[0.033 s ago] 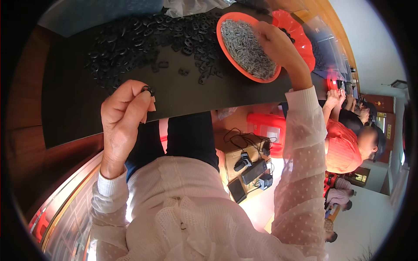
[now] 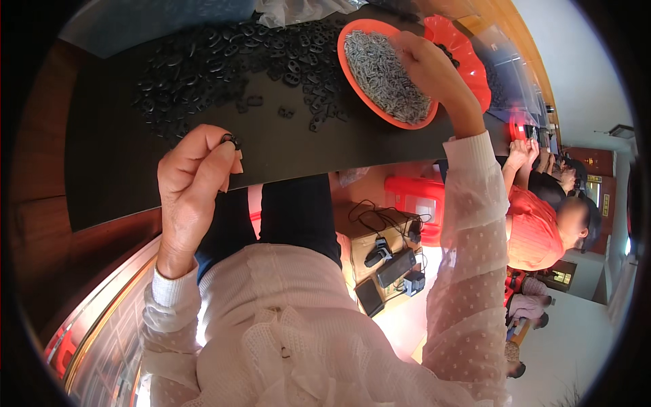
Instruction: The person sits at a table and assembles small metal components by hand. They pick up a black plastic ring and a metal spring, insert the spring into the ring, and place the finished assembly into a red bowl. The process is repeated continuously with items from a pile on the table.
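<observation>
My left hand (image 2: 193, 180) is closed, thumb and fingers pinching a small black plastic piece (image 2: 231, 141) just above the table's near edge. Most of that piece is hidden by the fingertips. To the right, my right hand (image 2: 430, 68) reaches over an orange-red bowl (image 2: 348, 71) filled with small silvery metal pieces (image 2: 383, 81), thin and short like springs. Its fingers are bent together at the pieces; whatever is between the fingertips is hidden. Many loose black plastic pieces (image 2: 203, 64), some with two holes, lie spread beyond my left hand.
A red scalloped dish (image 2: 475, 71) with dark pieces stands right of the bowl on the dark table (image 2: 108, 163). Clear plastic bags (image 2: 298, 10) lie at the far edge. Below are a cardboard box (image 2: 363, 237) with cables and devices, and a red stool (image 2: 434, 227). Other people (image 2: 536, 227) sit at right.
</observation>
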`<act>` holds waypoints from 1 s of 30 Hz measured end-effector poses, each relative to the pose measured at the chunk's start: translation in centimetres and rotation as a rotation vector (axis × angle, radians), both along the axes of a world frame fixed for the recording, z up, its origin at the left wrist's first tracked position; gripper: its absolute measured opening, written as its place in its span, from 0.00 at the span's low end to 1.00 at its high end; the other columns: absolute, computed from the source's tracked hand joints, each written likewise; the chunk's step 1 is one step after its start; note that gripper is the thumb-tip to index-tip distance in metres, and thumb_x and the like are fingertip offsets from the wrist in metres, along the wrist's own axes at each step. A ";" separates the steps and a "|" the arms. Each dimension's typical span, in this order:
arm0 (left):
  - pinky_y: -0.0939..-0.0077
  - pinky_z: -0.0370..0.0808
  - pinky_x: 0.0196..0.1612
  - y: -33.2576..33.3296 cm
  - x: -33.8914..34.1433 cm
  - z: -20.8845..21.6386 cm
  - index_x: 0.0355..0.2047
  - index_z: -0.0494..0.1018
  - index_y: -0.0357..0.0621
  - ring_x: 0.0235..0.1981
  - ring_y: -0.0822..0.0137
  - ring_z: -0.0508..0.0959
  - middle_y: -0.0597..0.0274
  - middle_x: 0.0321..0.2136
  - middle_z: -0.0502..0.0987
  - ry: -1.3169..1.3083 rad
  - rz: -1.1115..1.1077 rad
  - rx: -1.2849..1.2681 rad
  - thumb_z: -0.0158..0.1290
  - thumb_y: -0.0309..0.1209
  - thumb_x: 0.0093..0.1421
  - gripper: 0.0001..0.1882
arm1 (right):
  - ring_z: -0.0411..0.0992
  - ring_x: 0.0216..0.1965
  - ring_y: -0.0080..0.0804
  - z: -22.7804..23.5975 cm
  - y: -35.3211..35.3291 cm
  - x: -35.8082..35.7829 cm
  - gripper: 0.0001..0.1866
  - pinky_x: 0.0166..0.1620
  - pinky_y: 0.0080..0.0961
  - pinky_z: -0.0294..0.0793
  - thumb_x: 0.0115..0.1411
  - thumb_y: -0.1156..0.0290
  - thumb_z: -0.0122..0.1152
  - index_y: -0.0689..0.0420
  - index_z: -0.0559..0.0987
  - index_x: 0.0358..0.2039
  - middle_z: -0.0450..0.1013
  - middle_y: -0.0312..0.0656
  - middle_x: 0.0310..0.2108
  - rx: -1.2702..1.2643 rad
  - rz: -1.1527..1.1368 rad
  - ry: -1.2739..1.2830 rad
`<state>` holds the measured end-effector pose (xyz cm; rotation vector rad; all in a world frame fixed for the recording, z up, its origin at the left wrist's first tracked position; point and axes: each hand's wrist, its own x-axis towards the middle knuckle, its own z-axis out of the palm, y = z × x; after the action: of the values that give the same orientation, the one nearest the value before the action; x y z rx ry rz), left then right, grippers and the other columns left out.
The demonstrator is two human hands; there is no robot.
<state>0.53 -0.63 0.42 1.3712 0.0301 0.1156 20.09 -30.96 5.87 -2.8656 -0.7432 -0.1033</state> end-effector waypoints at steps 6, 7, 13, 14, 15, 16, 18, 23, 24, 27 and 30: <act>0.88 0.60 0.22 0.0 0.1 0.0 0.28 0.72 0.38 0.18 0.84 0.64 0.70 0.20 0.71 0.000 0.005 -0.008 0.47 0.23 0.61 0.06 | 0.73 0.39 0.42 -0.2 1.1 0.3 0.11 0.43 0.32 0.70 0.59 0.73 0.53 0.62 0.74 0.42 0.73 0.51 0.34 -0.009 -0.016 0.066; 0.88 0.60 0.22 0.0 0.1 0.0 0.28 0.72 0.38 0.18 0.84 0.64 0.70 0.20 0.71 -0.004 0.001 -0.004 0.47 0.23 0.61 0.06 | 0.73 0.38 0.42 -0.2 1.0 0.5 0.10 0.42 0.32 0.70 0.59 0.73 0.53 0.62 0.74 0.41 0.73 0.50 0.33 -0.039 -0.030 0.096; 0.88 0.60 0.22 0.2 0.4 -0.1 0.28 0.72 0.37 0.18 0.84 0.64 0.70 0.20 0.71 -0.013 -0.006 0.020 0.47 0.23 0.61 0.06 | 0.73 0.33 0.42 0.0 0.9 0.6 0.06 0.38 0.33 0.70 0.56 0.75 0.53 0.63 0.74 0.34 0.72 0.49 0.29 -0.050 -0.010 0.119; 0.88 0.60 0.22 0.1 0.4 0.0 0.28 0.72 0.37 0.18 0.84 0.64 0.70 0.20 0.71 -0.012 -0.006 0.018 0.47 0.23 0.61 0.06 | 0.73 0.33 0.42 -0.6 0.7 0.8 0.06 0.38 0.34 0.70 0.55 0.75 0.53 0.63 0.74 0.33 0.72 0.49 0.29 -0.012 0.024 0.084; 0.87 0.60 0.22 0.2 0.4 0.0 0.28 0.72 0.37 0.18 0.84 0.64 0.70 0.20 0.71 -0.010 -0.006 0.021 0.47 0.23 0.61 0.06 | 0.73 0.32 0.43 -0.7 1.0 0.7 0.06 0.37 0.34 0.70 0.55 0.75 0.53 0.63 0.74 0.33 0.72 0.49 0.29 0.026 0.060 0.049; 0.87 0.60 0.22 0.2 0.4 0.1 0.28 0.72 0.37 0.18 0.84 0.64 0.70 0.20 0.71 -0.009 -0.006 0.023 0.47 0.23 0.61 0.06 | 0.73 0.32 0.43 -0.6 1.2 0.6 0.06 0.37 0.34 0.70 0.55 0.75 0.54 0.63 0.74 0.32 0.72 0.49 0.28 -0.007 0.033 0.036; 0.87 0.60 0.22 0.2 0.4 0.1 0.28 0.72 0.37 0.18 0.84 0.64 0.70 0.20 0.71 -0.007 -0.004 0.025 0.47 0.23 0.61 0.06 | 0.73 0.32 0.43 -0.5 1.7 0.1 0.06 0.36 0.34 0.70 0.54 0.74 0.54 0.63 0.74 0.32 0.72 0.49 0.28 -0.076 -0.021 0.009; 0.87 0.61 0.22 0.2 0.2 0.0 0.28 0.72 0.37 0.18 0.83 0.64 0.70 0.20 0.71 -0.017 -0.002 0.023 0.47 0.23 0.61 0.06 | 0.73 0.30 0.44 -0.3 1.3 0.0 0.07 0.35 0.35 0.70 0.54 0.73 0.56 0.63 0.74 0.31 0.73 0.48 0.26 -0.067 -0.027 0.017; 0.87 0.61 0.22 0.1 0.2 0.0 0.27 0.72 0.37 0.18 0.83 0.64 0.70 0.20 0.71 -0.014 -0.002 0.019 0.47 0.23 0.61 0.06 | 0.73 0.30 0.44 -0.1 1.2 -0.1 0.07 0.34 0.35 0.70 0.53 0.73 0.56 0.63 0.74 0.31 0.73 0.48 0.26 -0.027 -0.023 0.033; 0.87 0.60 0.22 0.1 0.2 0.0 0.27 0.72 0.37 0.18 0.83 0.64 0.70 0.19 0.71 -0.005 0.003 0.010 0.47 0.23 0.61 0.06 | 0.74 0.30 0.43 0.2 0.9 -0.5 0.07 0.34 0.34 0.70 0.54 0.73 0.56 0.63 0.75 0.31 0.73 0.49 0.26 -0.010 -0.041 0.038; 0.87 0.60 0.22 0.0 0.1 0.0 0.27 0.72 0.37 0.18 0.83 0.63 0.70 0.19 0.71 -0.002 0.007 0.014 0.46 0.23 0.61 0.06 | 0.74 0.30 0.42 0.0 1.1 -1.2 0.07 0.35 0.33 0.71 0.54 0.73 0.56 0.63 0.75 0.31 0.73 0.49 0.25 0.005 -0.051 0.026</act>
<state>0.64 -0.60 0.42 1.3849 0.0320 0.1235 18.86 -29.87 5.84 -2.8763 -0.6643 -0.0746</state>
